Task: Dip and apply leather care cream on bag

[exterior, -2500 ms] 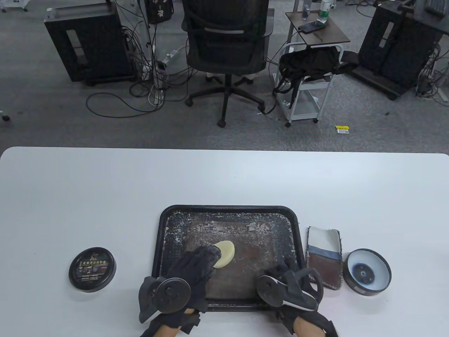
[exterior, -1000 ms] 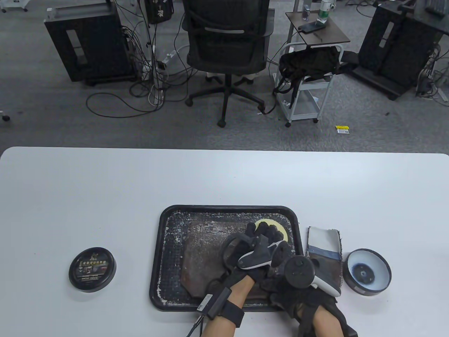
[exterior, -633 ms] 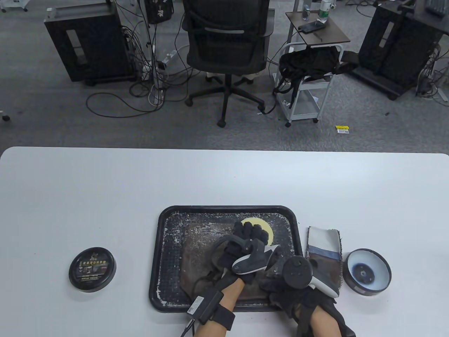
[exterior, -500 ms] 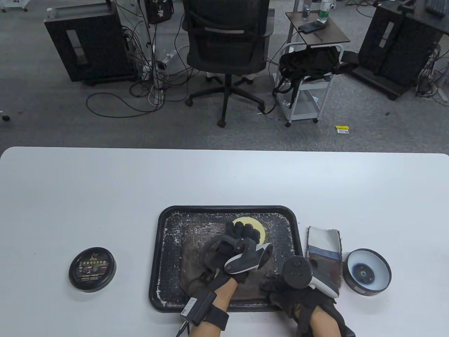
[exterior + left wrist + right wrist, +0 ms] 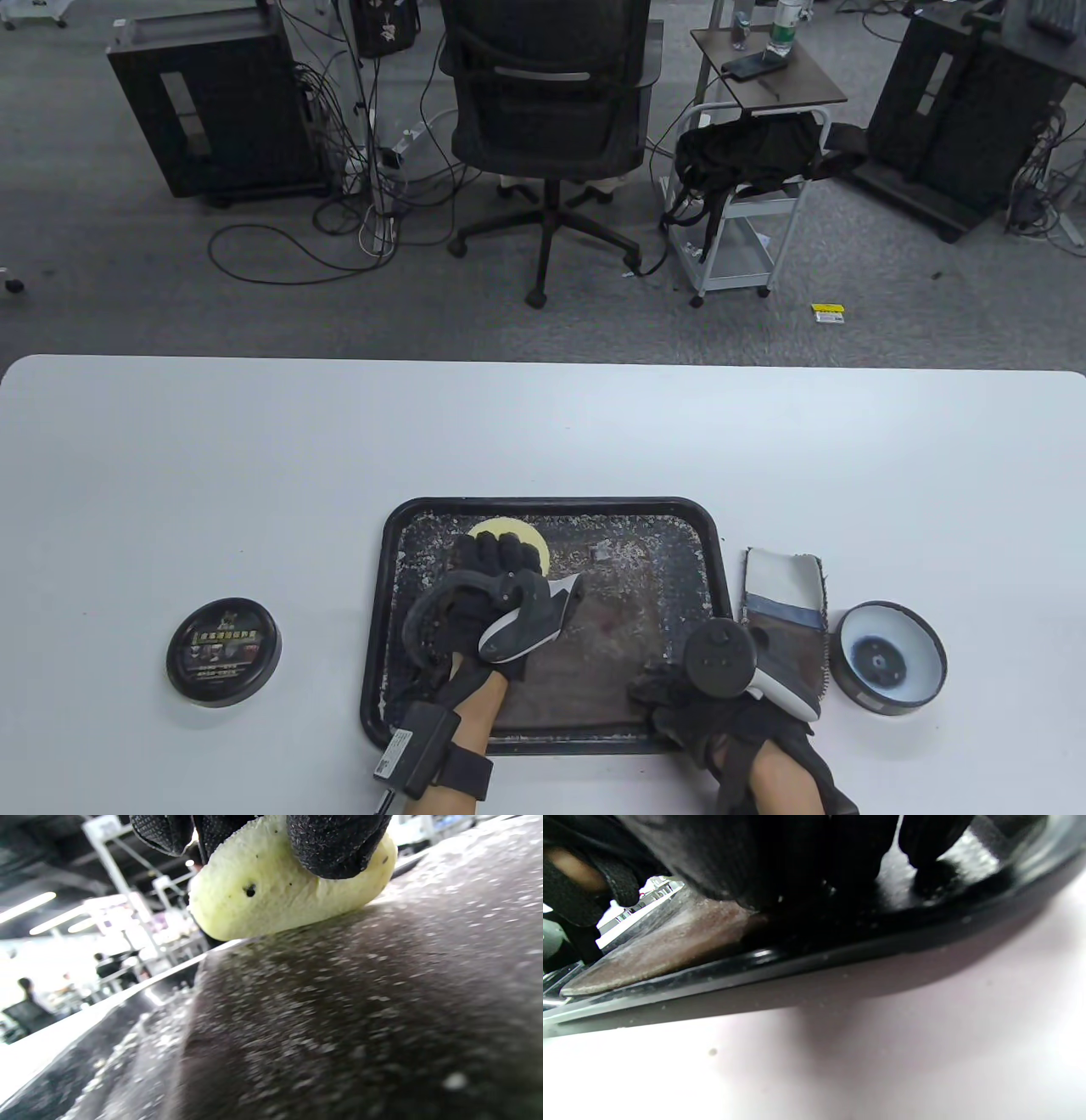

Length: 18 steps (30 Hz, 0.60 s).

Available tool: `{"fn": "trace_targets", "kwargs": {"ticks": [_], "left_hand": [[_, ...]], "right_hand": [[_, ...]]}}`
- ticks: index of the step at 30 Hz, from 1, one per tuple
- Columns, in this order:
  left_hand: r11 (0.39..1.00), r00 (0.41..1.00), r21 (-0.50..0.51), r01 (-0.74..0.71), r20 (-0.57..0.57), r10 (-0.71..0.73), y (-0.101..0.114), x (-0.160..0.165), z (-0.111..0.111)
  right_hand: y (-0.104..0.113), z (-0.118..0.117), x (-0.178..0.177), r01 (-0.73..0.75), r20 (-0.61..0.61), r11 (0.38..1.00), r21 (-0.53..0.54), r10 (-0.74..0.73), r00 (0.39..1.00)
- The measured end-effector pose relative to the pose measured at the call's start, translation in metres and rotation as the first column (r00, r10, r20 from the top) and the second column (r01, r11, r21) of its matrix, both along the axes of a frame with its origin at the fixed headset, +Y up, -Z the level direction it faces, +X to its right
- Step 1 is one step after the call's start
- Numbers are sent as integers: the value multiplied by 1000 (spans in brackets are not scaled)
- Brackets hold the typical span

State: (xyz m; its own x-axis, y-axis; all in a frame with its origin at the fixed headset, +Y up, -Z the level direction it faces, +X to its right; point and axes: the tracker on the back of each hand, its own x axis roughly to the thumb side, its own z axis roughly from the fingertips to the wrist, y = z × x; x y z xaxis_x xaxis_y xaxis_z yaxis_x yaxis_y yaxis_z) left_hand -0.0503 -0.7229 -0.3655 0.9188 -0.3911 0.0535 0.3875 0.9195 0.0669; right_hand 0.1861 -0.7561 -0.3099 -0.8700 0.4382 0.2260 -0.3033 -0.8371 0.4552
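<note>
Left hand [image 5: 496, 594] grips the sponge [image 5: 513, 536] at the bag's [image 5: 594, 628] far-left corner; right hand [image 5: 704, 705] presses flat, fingers open. Overshooting the edge would smear the tray [image 5: 713, 543].

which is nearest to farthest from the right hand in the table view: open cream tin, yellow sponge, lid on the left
1. Open cream tin, just to the right of the right hand.
2. Yellow sponge, under the left hand at the tray's far left.
3. Lid, far left on the table.

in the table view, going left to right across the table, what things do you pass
closed black cream tin → black tray → yellow sponge under the left hand → right hand → small leather pouch → open cream tin
</note>
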Motion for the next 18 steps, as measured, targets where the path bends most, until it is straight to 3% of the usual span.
{"fn": "trace_targets", "kwargs": {"ticks": [5, 11, 16, 18], "left_hand": [[1000, 987, -5, 24, -158, -25, -1, -19, -2], [996, 961, -11, -94, -264, 87, 0, -29, -3], [989, 960, -30, -146, -246, 134, 6, -17, -2], [979, 965, -36, -200, -178, 191, 7, -7, -1]], "right_hand": [[0, 0, 0, -4, 3, 1000, 4, 4, 1000], [0, 0, 0, -7, 4, 1000, 7, 7, 1000], [0, -1, 0, -9, 3, 1000, 7, 9, 1000], [0, -1, 0, -9, 1, 1000, 7, 9, 1000]]}}
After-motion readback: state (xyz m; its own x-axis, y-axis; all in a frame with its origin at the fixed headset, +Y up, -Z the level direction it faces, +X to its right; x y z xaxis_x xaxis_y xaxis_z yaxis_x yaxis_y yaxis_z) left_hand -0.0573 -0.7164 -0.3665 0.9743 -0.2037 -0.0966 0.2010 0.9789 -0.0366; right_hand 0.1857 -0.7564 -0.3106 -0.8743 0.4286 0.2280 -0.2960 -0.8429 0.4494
